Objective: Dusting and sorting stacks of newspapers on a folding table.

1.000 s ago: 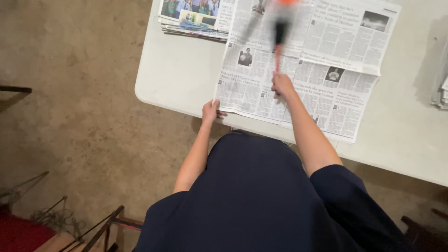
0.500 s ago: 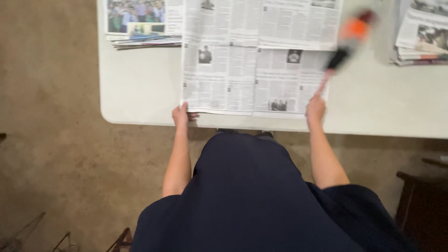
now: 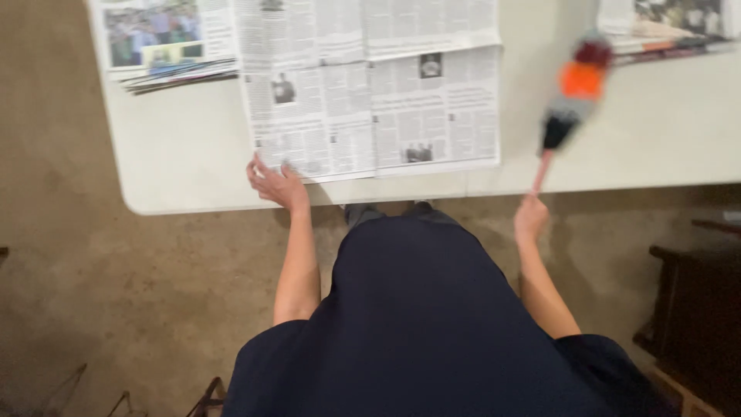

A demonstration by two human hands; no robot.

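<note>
The left hand (image 3: pixel 276 185) lies with fingers spread on the near left corner of an open newspaper (image 3: pixel 374 89), which is flat on the white desk (image 3: pixel 185 154). The right hand (image 3: pixel 531 218), just off the desk's near edge, is closed around the thin handle of a brush (image 3: pixel 571 108) with an orange and black head, blurred, raised over the desk to the right of the newspaper. Stacks of newspapers sit at the far left (image 3: pixel 158 42) and far right (image 3: pixel 664 27).
</note>
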